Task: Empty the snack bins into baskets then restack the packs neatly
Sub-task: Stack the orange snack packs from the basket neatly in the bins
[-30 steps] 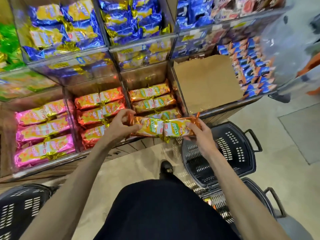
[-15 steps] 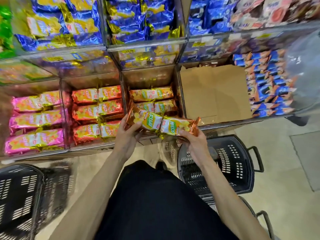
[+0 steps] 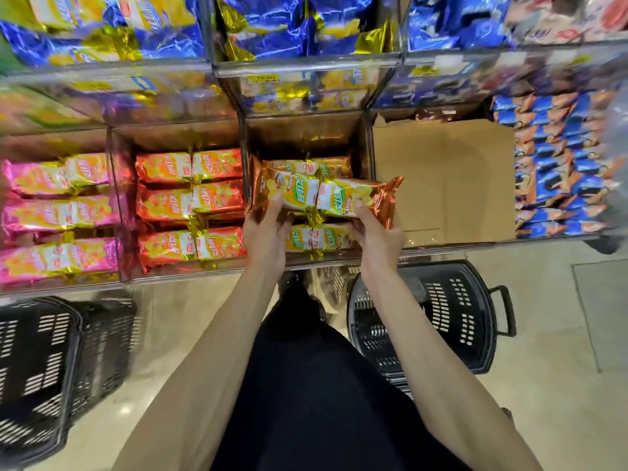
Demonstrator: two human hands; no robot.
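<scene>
Left hand (image 3: 266, 232) and right hand (image 3: 377, 236) each curl around one end of the copper twin snack pack (image 3: 323, 195), holding it level over its bin (image 3: 306, 137), probably to lay it flat among the stacked rows.

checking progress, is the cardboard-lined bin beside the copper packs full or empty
Empty: the brown cardboard-lined bin shows only bare cardboard.

a brown cardboard sheet (image 3: 441, 178) lies flat, creased down its middle. a small yellow price label (image 3: 261, 78), its print blurred, sits higher up to the left. below, a pale tiled floor (image 3: 560, 419) with a greyer slab (image 3: 605, 314) at the right edge, and a black garment (image 3: 312, 402).
</scene>
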